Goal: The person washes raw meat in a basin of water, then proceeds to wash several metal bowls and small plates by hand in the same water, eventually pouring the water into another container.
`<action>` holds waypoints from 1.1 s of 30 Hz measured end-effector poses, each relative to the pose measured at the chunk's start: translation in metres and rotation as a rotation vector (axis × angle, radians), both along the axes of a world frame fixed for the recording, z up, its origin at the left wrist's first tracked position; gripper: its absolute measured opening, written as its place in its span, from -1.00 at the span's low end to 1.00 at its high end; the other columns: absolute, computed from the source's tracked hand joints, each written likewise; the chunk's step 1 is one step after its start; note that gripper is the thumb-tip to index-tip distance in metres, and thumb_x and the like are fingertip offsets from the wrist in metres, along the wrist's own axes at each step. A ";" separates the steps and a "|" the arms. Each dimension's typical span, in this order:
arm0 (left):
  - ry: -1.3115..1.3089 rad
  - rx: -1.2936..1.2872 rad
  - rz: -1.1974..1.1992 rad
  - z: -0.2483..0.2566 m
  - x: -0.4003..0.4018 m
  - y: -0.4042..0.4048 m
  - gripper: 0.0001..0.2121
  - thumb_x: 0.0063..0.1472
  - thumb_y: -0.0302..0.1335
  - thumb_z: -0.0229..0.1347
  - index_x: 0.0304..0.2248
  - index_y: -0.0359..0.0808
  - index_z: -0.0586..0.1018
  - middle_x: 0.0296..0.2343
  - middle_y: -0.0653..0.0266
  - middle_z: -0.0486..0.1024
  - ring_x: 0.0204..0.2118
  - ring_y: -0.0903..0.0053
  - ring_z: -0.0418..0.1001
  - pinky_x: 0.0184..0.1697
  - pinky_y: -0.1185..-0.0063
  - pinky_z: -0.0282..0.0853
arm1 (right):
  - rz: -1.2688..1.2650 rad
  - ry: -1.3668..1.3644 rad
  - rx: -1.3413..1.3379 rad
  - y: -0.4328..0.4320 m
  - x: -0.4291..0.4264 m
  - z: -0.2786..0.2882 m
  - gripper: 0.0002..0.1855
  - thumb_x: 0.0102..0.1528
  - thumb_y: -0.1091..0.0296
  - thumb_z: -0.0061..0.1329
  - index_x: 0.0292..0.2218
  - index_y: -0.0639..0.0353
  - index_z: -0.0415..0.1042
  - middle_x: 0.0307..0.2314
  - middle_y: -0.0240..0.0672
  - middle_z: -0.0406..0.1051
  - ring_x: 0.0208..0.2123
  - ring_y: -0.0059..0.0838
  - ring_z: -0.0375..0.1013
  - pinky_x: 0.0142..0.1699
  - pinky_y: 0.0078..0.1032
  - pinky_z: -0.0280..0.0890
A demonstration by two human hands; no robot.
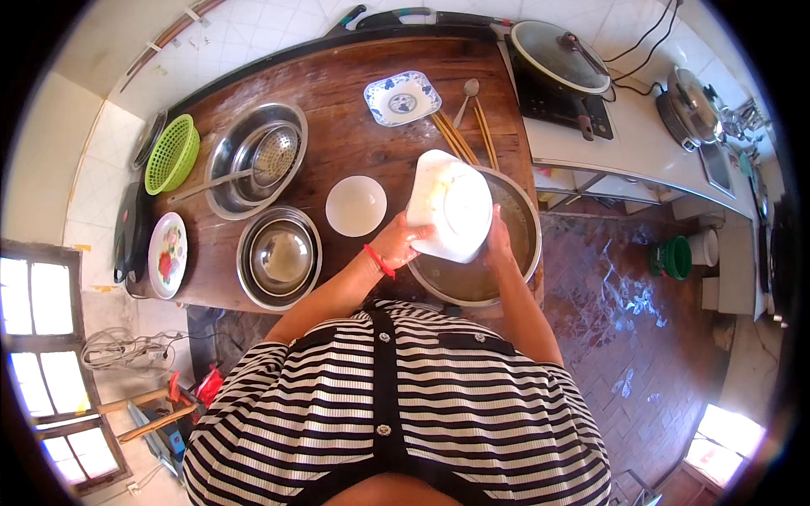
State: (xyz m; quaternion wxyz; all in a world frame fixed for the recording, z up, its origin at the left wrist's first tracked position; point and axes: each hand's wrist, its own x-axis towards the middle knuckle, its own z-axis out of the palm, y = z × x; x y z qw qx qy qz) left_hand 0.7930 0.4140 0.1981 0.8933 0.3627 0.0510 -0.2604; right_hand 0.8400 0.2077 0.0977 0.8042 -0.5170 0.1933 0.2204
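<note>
Over a large metal basin [536,256] of cloudy water, a white square dish [452,209] is tilted with its wet underside and foot ring facing up. My left hand [402,242], with a red cord at the wrist, grips the dish's near left edge, thumb on the underside. Against the right edge of the dish is my right hand [499,237]; most of its fingers are hidden behind the dish. A white round bowl [355,206] sits on the wooden table [342,145] left of the basin. Beyond it lies a blue-and-white square dish [403,99].
Wooden chopsticks [486,134] and a metal spoon [470,92] lie behind the basin. To the left are nested metal bowls [281,253], a basin [218,196] holding a skimmer [276,155], a green colander [172,155] and a floral plate [168,255]. A lidded wok [557,57] stands right.
</note>
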 end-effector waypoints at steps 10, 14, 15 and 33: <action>-0.091 0.232 0.066 0.000 -0.003 0.005 -0.65 -0.03 -0.62 0.08 -0.18 -0.43 0.35 -0.30 0.21 0.42 -0.23 0.49 0.39 -0.14 0.53 0.28 | -0.105 -0.207 -0.116 0.005 -0.041 0.035 -0.80 0.07 0.41 -0.29 -0.29 0.30 0.30 -0.45 -0.39 0.32 -0.42 -0.60 0.30 -0.33 -0.59 0.24; -0.063 0.387 -0.020 -0.001 -0.003 -0.006 -0.66 -0.02 -0.64 0.01 -0.17 -0.42 0.35 -0.27 0.23 0.39 -0.24 0.57 0.35 -0.14 0.58 0.24 | -0.073 -0.594 -0.241 0.030 -0.070 0.109 -0.85 0.01 0.53 -0.24 -0.33 0.25 0.31 -0.46 -0.36 0.31 -0.45 -0.50 0.30 -0.35 -0.53 0.23; -0.112 0.461 -0.034 -0.002 -0.001 -0.008 -0.68 -0.01 -0.64 -0.03 -0.18 -0.42 0.37 -0.30 0.26 0.40 -0.23 0.60 0.34 -0.13 0.61 0.23 | -0.025 -0.785 -0.388 0.037 -0.073 0.114 -0.82 -0.03 0.57 -0.22 -0.32 0.24 0.31 -0.43 -0.31 0.32 -0.43 -0.41 0.32 -0.33 -0.49 0.23; -0.423 0.696 -0.139 0.010 -0.010 -0.021 -0.78 0.02 -0.56 0.02 -0.28 -0.41 0.44 -0.39 0.37 0.44 -0.34 0.72 0.33 -0.23 0.66 0.23 | -0.097 -1.140 -0.848 0.050 -0.034 0.099 -0.65 -0.07 0.49 -0.23 -0.17 0.24 0.28 -0.24 -0.06 0.25 -0.11 -0.15 0.20 0.02 -0.33 0.01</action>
